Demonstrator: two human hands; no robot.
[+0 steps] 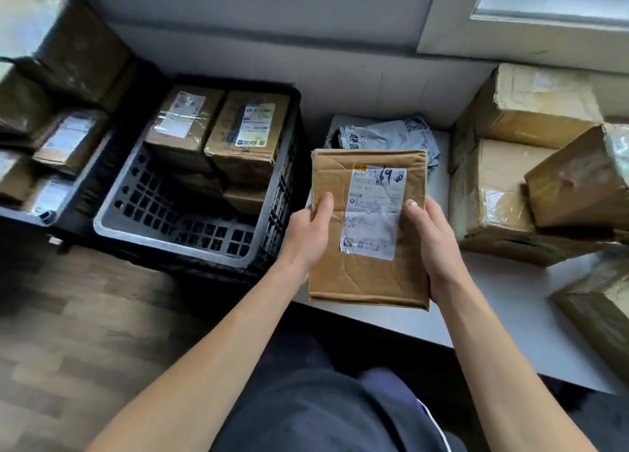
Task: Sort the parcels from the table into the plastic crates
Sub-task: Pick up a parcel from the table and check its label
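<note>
Left hand [308, 233] and right hand [432, 244] are clamping the parcel [360, 281] by its sides; keeping it level is probably easing placement into the crate [163, 244] at nine o'clock.

forearms [204, 349]: bare | legwear [323, 417]: dark navy | side stripe [434, 424]: thin, white

You hold a parcel [369, 274] between your hands, left hand [308, 233] and right hand [434, 244], over the tabletop's [503, 315] left edge. A mailer bag [384, 135] lies behind it at 12 o'clock. Stacked boxes [510, 152] sit at 2 o'clock and another box [599, 308] at 4. Left of the tabletop, at 10 o'clock, is a crate [170, 244] with cartons [218, 135] in its far half. A second crate [30, 218] lies at 9.
</note>
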